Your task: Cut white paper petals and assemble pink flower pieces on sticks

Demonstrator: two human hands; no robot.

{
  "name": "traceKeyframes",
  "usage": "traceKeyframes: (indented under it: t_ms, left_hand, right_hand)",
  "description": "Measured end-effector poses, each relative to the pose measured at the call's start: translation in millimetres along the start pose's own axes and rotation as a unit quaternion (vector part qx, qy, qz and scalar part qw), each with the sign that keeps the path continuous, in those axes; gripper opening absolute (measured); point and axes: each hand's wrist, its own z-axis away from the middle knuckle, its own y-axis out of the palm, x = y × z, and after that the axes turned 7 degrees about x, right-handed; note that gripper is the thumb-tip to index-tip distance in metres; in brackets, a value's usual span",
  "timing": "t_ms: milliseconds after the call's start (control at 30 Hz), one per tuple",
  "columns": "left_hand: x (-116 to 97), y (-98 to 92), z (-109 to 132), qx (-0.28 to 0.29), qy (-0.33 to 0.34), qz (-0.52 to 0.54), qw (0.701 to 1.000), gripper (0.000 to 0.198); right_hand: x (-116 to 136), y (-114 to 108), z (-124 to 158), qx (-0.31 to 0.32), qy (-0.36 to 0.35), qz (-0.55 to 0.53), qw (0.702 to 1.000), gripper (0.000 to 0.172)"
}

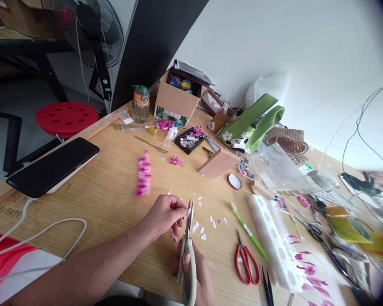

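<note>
My left hand (167, 214) pinches a small white piece (187, 213), perhaps paper, between thumb and fingertips. Wrapped around the cream handles of a pair of scissors (190, 246) is my right hand (196, 272). The scissor blades point away from me, slightly apart, right beside the white piece. Several small white cut-offs (203, 236) lie scattered on the wooden table (108, 212) around the blades. A bit of pink (174, 236) shows on the table just below my left hand. Beyond that hand lies a fuzzy pink-and-white strip (144, 175).
Red-handled scissors (247, 263), black tweezers (267, 287) and a green toothbrush (249, 231) lie to the right, beside a white plastic roll (274, 242). A phone (54, 165) rests at the left with a white cable. Farther back stand a glue bottle (170, 135), a jar (141, 104) and a cardboard box (177, 100).
</note>
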Motion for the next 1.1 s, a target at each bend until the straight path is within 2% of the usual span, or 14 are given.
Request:
traceKeyframes:
  t_ms: [367,567,767,933,1100]
  left_hand:
    - [-2,1.6,1,0.002,-0.001,0.008,1.000,0.015]
    - [-1,1.3,0,-0.003,0.001,0.010,1.000,0.016]
    - [-1,2.6,1,0.003,-0.003,0.016,1.000,0.017]
    - [0,2.2,0,-0.002,0.003,0.016,1.000,0.017]
    - [-3,3.0,1,-0.007,0.002,0.018,1.000,0.015]
  right_hand:
    - [20,-3,-6,0.030,0.004,-0.017,0.999,0.053]
    - [20,-3,-5,0.024,0.016,-0.004,1.000,0.053]
    - [14,-2,-3,-0.028,-0.010,0.082,0.996,0.054]
    - [16,-3,-6,0.020,0.002,0.036,0.999,0.054]
    - [16,-3,-8,0.030,0.000,0.014,0.999,0.052]
